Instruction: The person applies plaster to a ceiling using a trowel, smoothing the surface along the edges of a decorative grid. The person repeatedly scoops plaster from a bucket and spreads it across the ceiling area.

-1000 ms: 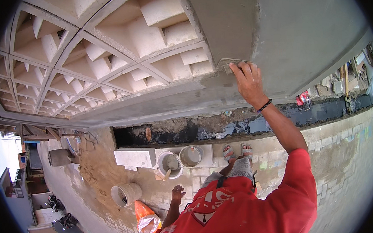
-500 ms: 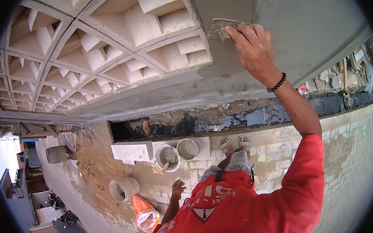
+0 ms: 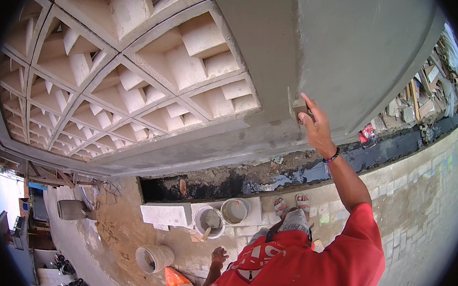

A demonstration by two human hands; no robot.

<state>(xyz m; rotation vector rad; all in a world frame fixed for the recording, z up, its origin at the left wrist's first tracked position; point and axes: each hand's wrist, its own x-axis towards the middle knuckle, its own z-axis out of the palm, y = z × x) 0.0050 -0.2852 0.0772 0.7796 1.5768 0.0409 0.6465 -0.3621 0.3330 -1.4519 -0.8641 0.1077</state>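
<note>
My right hand (image 3: pixel 319 128), with a dark beaded bracelet at its wrist, grips a small flat plastering trowel (image 3: pixel 298 109). The trowel's thin blade stands edge-on against the grey rendered wall (image 3: pixel 349 61), beside a raised vertical line of mortar (image 3: pixel 298 37). How the fingers wrap round the handle is partly hidden. Low at my side hangs my left hand (image 3: pixel 219 255), its fingers loosely apart and nothing in them. Below it to the left are a white bucket of grey mortar (image 3: pixel 209 218) with a wooden-handled tool (image 3: pixel 205 234) in it, and a second bucket (image 3: pixel 235 211) holding greyish liquid.
Pale patterned ventilation blocks (image 3: pixel 155 70) fill the wall's left part. A ditch with dark water (image 3: pixel 226 184) runs along its foot. A white block (image 3: pixel 166 214), another bucket (image 3: pixel 154 258) and an orange sack (image 3: pixel 176 281) stand on the paving. Debris (image 3: pixel 426 87) is heaped far right.
My right hand has moved down the wall and slightly right with the trowel, whose blade has turned from flat to edge-on. My left hand still hangs low.
</note>
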